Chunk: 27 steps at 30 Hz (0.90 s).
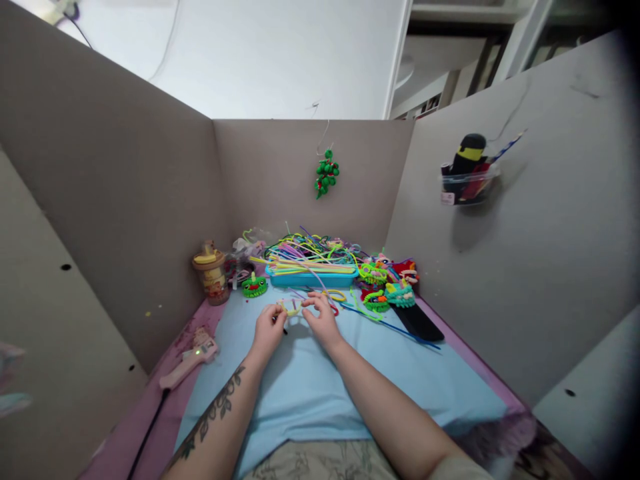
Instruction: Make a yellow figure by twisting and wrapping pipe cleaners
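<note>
My left hand (269,328) and my right hand (323,318) meet over the light blue cloth (310,387), both pinched on a small yellow pipe-cleaner piece (291,307) held between them. Just beyond my right fingers lie a yellow loop (337,295) and a red bit. Behind them a blue tray (313,276) carries a heap of coloured pipe cleaners (310,252).
A pink glue gun (193,360) with a black cord lies at the left on the pink mat. A brown-lidded cup (213,273) stands by the left wall. Finished woolly figures (387,287) and a black strip (417,320) sit right. Grey partitions enclose the desk; a green ornament (326,173) hangs behind.
</note>
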### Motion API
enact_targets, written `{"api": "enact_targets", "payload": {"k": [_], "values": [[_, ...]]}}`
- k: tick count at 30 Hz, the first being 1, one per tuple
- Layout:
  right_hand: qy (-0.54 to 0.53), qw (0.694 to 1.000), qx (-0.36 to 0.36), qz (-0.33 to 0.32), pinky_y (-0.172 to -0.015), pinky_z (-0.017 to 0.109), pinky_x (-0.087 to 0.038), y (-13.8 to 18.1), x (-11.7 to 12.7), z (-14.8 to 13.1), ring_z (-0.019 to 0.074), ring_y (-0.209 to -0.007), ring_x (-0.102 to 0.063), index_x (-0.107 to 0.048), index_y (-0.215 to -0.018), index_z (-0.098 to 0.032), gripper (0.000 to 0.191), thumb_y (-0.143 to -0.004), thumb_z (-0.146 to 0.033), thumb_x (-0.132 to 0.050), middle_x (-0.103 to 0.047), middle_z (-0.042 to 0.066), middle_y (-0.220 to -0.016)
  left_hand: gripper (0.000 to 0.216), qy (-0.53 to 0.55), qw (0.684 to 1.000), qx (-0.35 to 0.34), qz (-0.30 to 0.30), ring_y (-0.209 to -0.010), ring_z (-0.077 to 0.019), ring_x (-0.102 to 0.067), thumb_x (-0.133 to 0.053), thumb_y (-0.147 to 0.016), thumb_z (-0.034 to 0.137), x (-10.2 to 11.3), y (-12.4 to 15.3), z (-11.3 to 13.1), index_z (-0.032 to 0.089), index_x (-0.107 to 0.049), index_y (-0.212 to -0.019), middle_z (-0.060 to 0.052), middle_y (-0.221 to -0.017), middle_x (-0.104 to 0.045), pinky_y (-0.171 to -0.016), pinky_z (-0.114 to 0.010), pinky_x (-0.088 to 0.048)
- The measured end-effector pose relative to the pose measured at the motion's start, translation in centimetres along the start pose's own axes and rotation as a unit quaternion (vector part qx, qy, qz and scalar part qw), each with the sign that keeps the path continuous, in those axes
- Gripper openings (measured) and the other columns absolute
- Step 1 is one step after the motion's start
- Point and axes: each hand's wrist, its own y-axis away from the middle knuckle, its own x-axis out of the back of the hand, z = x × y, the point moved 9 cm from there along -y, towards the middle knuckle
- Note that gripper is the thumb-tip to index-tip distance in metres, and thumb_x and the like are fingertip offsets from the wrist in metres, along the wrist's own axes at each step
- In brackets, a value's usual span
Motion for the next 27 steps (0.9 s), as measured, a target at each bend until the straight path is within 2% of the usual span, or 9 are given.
{"api": "enact_targets", "payload": {"k": [3, 7, 9, 11, 19, 24, 27], "values": [[-0.018, 0.999, -0.006, 0.038, -0.079, 0.032, -0.044, -0.4, 1.2, 0.4, 0.0217, -0.102, -0.051, -0.062, -0.085, -0.020, 0.014, -0.072, -0.020, -0.056, -0.056, 0.006, -0.103, 0.017, 0.142, 0.983, 0.115, -0.001, -0.059, -0.0111, -0.046, -0.060, -0.069, 0.029, 0.0, 0.0, -2.2, 0.015, -0.053, -0.062, 0.002, -0.060, -0.050, -0.058, -0.022, -0.034], [-0.035, 0.999, 0.002, 0.003, -0.076, 0.030, -0.045, -0.7, 0.8, 0.5, 0.0208, -0.098, -0.054, -0.065, -0.090, -0.021, 0.018, -0.075, -0.025, -0.055, -0.058, 0.006, -0.101, 0.016, 0.313, 0.905, 0.271, -0.104, -0.057, -0.0085, -0.048, -0.066, -0.065, 0.024, -2.6, 1.3, -3.9, 0.013, -0.057, -0.073, 0.001, -0.065, -0.054, -0.054, -0.019, -0.034], [-0.052, 0.999, 0.005, -0.015, -0.075, 0.029, -0.046, -0.6, 0.3, 0.4, 0.0201, -0.096, -0.056, -0.065, -0.091, -0.022, 0.018, -0.077, -0.026, -0.054, -0.059, 0.006, -0.100, 0.019, 0.367, 0.866, 0.310, -0.139, -0.057, -0.0081, -0.050, -0.066, -0.065, 0.020, -3.5, 1.9, -3.9, 0.012, -0.059, -0.081, 0.000, -0.067, -0.056, -0.053, -0.019, -0.036], [-0.071, 0.997, 0.000, -0.028, -0.073, 0.029, -0.048, -0.5, -0.1, 0.5, 0.0194, -0.093, -0.057, -0.064, -0.092, -0.021, 0.019, -0.078, -0.028, -0.054, -0.061, 0.005, -0.097, 0.019, 0.394, 0.846, 0.330, -0.143, -0.055, -0.0076, -0.050, -0.065, -0.067, 0.017, -3.6, 2.1, -3.9, 0.012, -0.060, -0.084, 0.000, -0.066, -0.056, -0.050, -0.018, -0.037], [-0.065, 0.997, -0.001, -0.040, -0.077, 0.032, -0.047, -0.4, -0.4, -0.1, 0.0185, -0.089, -0.060, -0.062, -0.095, -0.020, 0.020, -0.077, -0.024, -0.053, -0.065, 0.005, -0.093, 0.009, 0.406, 0.831, 0.354, -0.139, -0.051, -0.0071, -0.050, -0.059, -0.071, 0.011, -3.8, 2.3, -4.4, 0.010, -0.060, -0.080, -0.001, -0.064, -0.058, -0.046, -0.018, -0.037], [-0.007, 0.998, 0.034, -0.048, -0.078, 0.032, -0.045, -0.2, -0.6, -1.0, 0.0178, -0.087, -0.059, -0.061, -0.097, -0.020, 0.026, -0.072, -0.018, -0.053, -0.064, 0.004, -0.094, 0.007, 0.388, 0.837, 0.361, -0.137, -0.051, -0.0071, -0.050, -0.059, -0.071, 0.012, -3.7, 2.5, -4.5, 0.011, -0.059, -0.078, -0.001, -0.062, -0.057, -0.047, -0.017, -0.037], [0.012, 0.998, 0.058, -0.032, -0.074, 0.030, -0.045, -0.2, -0.4, -1.2, 0.0165, -0.079, -0.058, -0.062, -0.092, -0.020, 0.023, -0.072, -0.017, -0.052, -0.064, 0.003, -0.086, 0.008, 0.370, 0.845, 0.352, -0.156, -0.051, -0.0072, -0.050, -0.061, -0.070, 0.014, -3.9, 2.6, -4.4, 0.011, -0.059, -0.076, -0.001, -0.062, -0.057, -0.046, -0.017, -0.035]]}}
